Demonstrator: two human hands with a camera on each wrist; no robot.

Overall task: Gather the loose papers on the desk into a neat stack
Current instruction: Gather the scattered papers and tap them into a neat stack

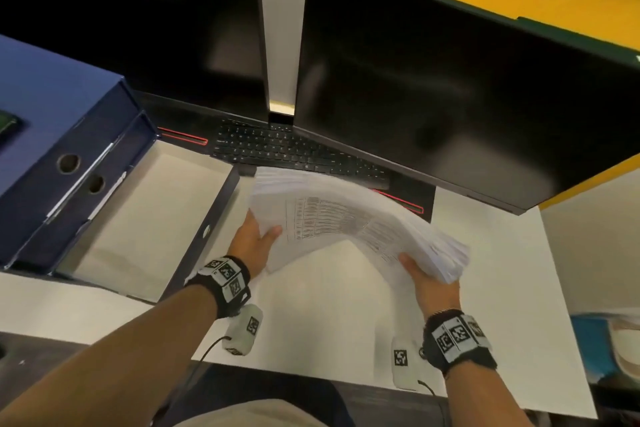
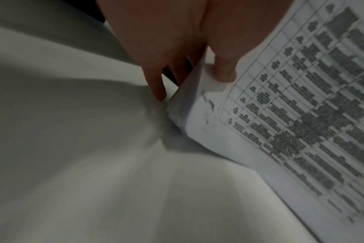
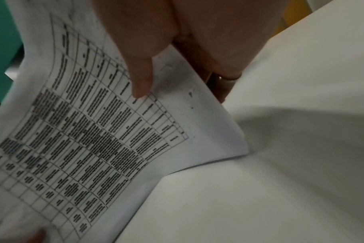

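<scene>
A thick bundle of white papers (image 1: 346,218) with printed tables hangs lifted above the white desk (image 1: 329,315), bowed between both hands. My left hand (image 1: 254,243) grips its left edge, thumb on top and fingers underneath; the left wrist view shows the thumb (image 2: 223,72) pressing the papers (image 2: 301,115). My right hand (image 1: 427,284) grips the right edge, where the sheets fan out unevenly. In the right wrist view the thumb (image 3: 141,82) lies on the top sheet (image 3: 94,139), with the other fingers hidden below the bundle.
An open dark blue box (image 1: 214,218) with a pale inside lies at the left, beside a blue file box (image 1: 52,135). Two dark monitors (image 1: 450,97) and a black keyboard (image 1: 277,149) stand behind the papers. A white partition (image 1: 595,253) bounds the right side.
</scene>
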